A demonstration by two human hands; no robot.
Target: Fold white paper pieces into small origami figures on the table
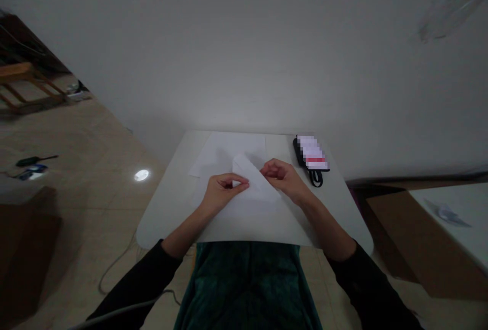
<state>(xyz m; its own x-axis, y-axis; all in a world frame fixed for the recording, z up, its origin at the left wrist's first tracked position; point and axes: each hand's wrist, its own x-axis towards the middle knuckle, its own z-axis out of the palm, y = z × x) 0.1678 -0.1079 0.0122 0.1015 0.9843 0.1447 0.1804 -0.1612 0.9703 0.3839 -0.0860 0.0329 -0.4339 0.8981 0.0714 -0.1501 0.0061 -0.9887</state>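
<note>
A folded white sheet of paper [253, 182] is held up slightly over the small white table [168, 208], its pointed end at the upper left. My left hand [223, 190] pinches the paper's left part between thumb and fingers. On the paper's right edge, my right hand [284, 177] grips it with curled fingers. Beneath and behind lies more flat white paper [229, 144], close in colour to the tabletop.
At the table's back right lies a dark case with a pale, blurred-out top [312, 152] and a black strap loop [315, 178]. A wall rises behind the table. Cardboard [415, 238] stands at the right, a brown box [26, 248] at the left. A cable [114, 269] crosses the floor.
</note>
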